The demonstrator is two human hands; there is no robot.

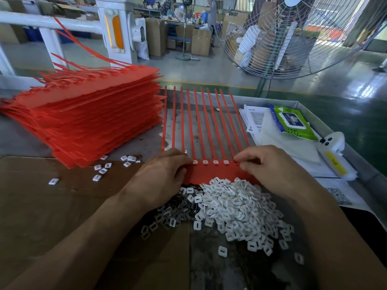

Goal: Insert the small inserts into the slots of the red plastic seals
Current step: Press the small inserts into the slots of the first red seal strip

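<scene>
Your grey worktop (146,141) sits in a factory hall, big fan (293,34) behind. Both hands' fingers curl, pressing the red seal strip (211,170) beside the white inserts pile (236,206); whether they pinch anything, can't tell.

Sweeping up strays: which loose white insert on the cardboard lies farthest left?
The lone insert, left of the small scatter beside the red stack.

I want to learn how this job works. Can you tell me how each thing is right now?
Red seal sheet: lying flat, four white inserts visible in its slots.
Left hand: resting on the sheet's left end.
Right hand: fingers curled at the sheet's right end; whether they pinch anything is unclear.
Insert pile: loose heap.
Red seal stack: piled high.
Wipes pack: flap closed.
</scene>
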